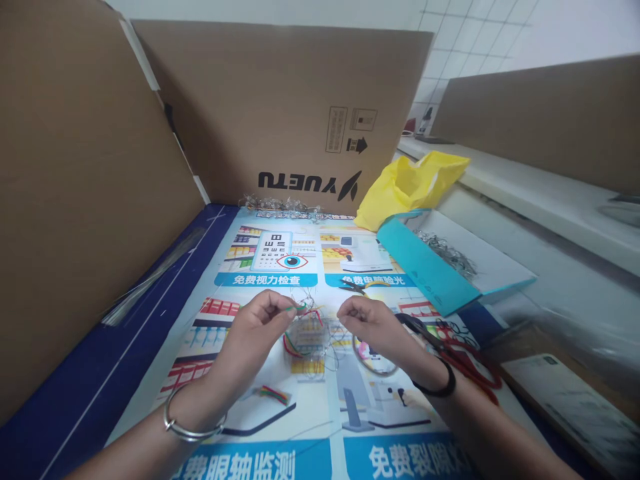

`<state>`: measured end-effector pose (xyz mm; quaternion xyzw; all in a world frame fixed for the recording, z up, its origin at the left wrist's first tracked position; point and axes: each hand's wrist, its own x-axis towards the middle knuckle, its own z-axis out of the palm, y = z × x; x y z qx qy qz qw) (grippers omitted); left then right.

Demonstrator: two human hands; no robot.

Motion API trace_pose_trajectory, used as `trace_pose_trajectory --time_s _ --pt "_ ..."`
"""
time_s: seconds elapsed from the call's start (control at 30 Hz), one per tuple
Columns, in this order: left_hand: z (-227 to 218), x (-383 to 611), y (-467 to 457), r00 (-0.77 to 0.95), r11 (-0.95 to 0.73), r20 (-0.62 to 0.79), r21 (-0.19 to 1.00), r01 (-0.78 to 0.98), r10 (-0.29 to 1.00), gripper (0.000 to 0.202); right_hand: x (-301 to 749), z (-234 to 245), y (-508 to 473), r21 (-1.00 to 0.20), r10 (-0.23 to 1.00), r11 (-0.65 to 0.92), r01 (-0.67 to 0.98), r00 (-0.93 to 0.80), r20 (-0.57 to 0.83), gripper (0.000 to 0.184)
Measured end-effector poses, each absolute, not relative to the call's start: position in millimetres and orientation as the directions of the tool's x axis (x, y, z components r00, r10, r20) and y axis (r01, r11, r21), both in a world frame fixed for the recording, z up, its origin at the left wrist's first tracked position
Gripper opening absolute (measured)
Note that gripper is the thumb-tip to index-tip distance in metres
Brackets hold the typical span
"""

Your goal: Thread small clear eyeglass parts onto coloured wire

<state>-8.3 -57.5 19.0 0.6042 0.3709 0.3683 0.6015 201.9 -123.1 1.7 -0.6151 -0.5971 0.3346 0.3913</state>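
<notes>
Left hand (265,321) up over the printed sheet (336,427), thumb and forefinger pinching a green strand (299,308). My right hand (367,321) sits across from it, slightly apart, fingertips pressed together (cannot tell whether a fine wire runs between them). Loose tangle of thin wires (327,343) between and below both hands, near my fingers. Short multicoloured bundle (275,395) lies on the sheet, nearer me. Beyond my right hand, yellow-handled pliers (376,285); red-handled scissors (467,359) beside that forearm; farther off, blue box (430,267) holding silvery wire (447,255).
</notes>
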Motion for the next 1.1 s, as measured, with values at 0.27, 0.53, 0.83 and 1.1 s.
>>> trace_pose_trajectory --time_s 0.27,0.53,0.83,1.1 --pt "20 -9 -58 0.438 -0.007 0.018 1.000 -0.028 0.899 0.009 205 1 -126 -0.756 0.992 0.021 0.654 0.083 0.099 0.010" --pt "25 -4 -64 0.455 -0.019 0.009 1.000 0.017 0.890 0.006 186 15 -131 -0.326 0.940 0.330 0.886 -0.276 0.201 0.025" --pt "20 2 -71 0.510 -0.115 0.057 0.990 0.082 0.858 0.003 176 7 -128 0.030 0.969 0.246 0.969 -0.245 -0.036 0.020" --pt "23 1 -72 0.536 -0.115 0.049 0.989 0.091 0.843 0.004 175 7 -126 -0.054 0.981 0.170 0.984 -0.174 -0.090 0.022"
